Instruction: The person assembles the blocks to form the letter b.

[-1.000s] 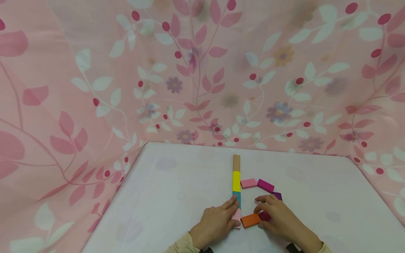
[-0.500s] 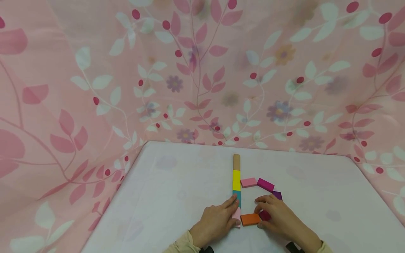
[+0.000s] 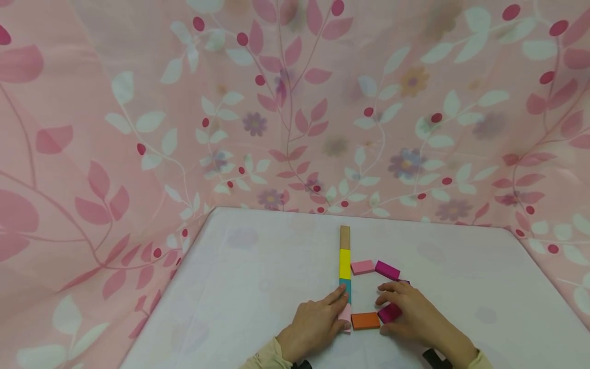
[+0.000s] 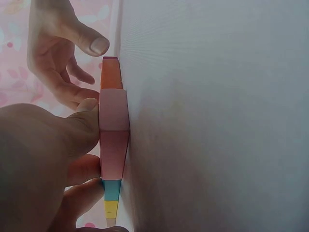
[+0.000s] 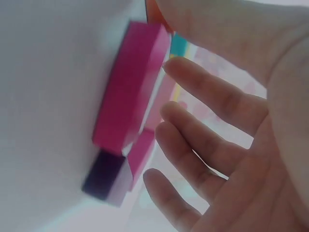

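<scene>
A straight line of blocks runs away from me in the head view: light pink [image 3: 344,311], teal [image 3: 345,281], yellow [image 3: 344,264] and tan [image 3: 345,237]. My left hand [image 3: 313,323] rests on the near end, thumb and fingers touching the light pink and teal blocks. To the right, an orange block [image 3: 365,321] adjoins the light pink one. My right hand [image 3: 410,313] hovers around a magenta block [image 5: 128,89]; in the right wrist view its loosely bent fingers are apart from that block. A purple block [image 5: 105,175] is mostly hidden by this hand in the head view.
Curving from the line's right side are a pink block [image 3: 362,267] and another magenta block [image 3: 387,270], leading to the purple one. A white cloth covers the table [image 3: 258,266]. Pink floral fabric [image 3: 295,128] hangs behind and at the sides.
My right hand has shifted slightly right, showing more of the near magenta block. The orange block has turned a little and lies straighter. The left hand stays in place.
</scene>
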Demonstrator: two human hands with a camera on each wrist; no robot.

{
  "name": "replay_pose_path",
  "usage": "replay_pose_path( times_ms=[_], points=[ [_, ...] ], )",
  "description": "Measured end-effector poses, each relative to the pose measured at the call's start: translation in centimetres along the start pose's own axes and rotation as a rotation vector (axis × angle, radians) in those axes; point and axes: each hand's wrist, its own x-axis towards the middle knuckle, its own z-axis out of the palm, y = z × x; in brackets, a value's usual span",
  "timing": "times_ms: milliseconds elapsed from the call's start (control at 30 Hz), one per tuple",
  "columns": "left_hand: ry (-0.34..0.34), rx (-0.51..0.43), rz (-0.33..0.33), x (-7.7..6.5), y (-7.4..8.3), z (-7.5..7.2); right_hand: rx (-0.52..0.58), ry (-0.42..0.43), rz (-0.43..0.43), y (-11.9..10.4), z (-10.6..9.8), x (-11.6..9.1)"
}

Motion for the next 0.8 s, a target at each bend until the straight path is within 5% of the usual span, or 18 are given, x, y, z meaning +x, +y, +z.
replay_pose_path(
  times_ms=[367,800],
  points=[
    [-0.007,-0.001,-0.001,0.05,0.11,-0.07,0.065,-0.098,-0.052,1.04,-0.25,-0.06],
    [0.014,0.015,0.016,-0.08,0.15,-0.19,0.064,-0.089,-0.047,1.08,-0.19,0.11]
  ],
)
